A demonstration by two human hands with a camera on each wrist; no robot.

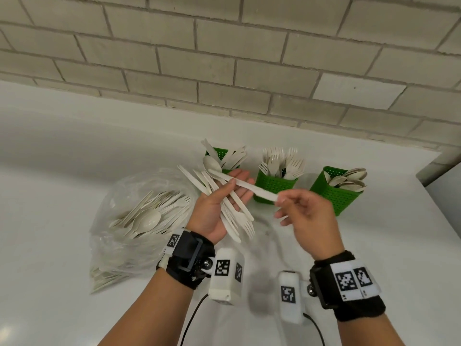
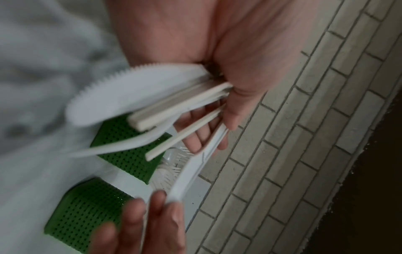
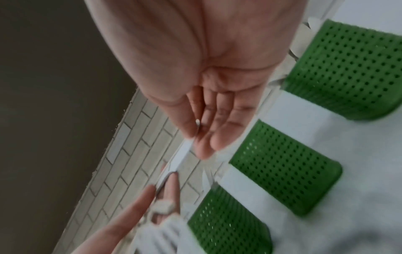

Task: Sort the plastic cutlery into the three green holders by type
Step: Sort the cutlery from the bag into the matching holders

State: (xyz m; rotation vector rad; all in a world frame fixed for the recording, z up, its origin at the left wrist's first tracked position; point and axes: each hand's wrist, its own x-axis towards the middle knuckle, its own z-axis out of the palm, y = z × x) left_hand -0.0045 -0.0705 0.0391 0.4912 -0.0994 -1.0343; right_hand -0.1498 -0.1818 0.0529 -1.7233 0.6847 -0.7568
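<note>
Plainly, in the head view the right hand [image 1: 308,211] pinches the handle end of a spoon [image 1: 239,182], drawing it from the mixed bundle [image 1: 232,216] the left hand [image 1: 219,198] grips; its bowl could snag and spill knives and forks. The spoon holder [image 1: 335,193] stands rightmost.

From the left wrist, blur leaves the bundle's count unreadable, though curled fingers [image 2: 230,110] clamp it.

From the right wrist, the pinch on the handle [image 3: 185,151] is probably firm, but smeared.
</note>
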